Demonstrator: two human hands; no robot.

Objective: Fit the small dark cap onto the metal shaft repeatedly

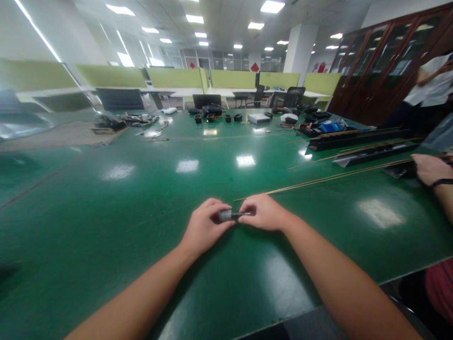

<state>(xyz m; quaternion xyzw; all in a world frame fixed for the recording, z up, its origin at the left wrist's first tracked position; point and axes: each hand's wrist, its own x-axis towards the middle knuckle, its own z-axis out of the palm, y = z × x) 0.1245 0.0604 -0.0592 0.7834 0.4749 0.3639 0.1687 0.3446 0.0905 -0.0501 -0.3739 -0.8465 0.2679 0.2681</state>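
Note:
Over the green tabletop (pixel 152 198), both hands meet at a small grey cylinder (pixel 225 216) with a thin dark shaft (pixel 238 215) pointing right. Its exact kind is too small to tell. My left hand (pixel 208 222) grips the cylinder's body between thumb and fingers. The shaft's far end, silvery at the tip, is pinched by my right hand (pixel 264 212). Just behind my right hand, the ends of long thin brass-coloured rods (pixel 311 181) lie on the table.
Another person's hand (pixel 432 169) rests on the rods at right, near long black channels (pixel 371 153). Tools and a blue item (pixel 331 126) lie at the back right. Small black boxes (pixel 211 118) and a white box (pixel 258 118) stand at the back; loose parts (pixel 138 119) lie back left.

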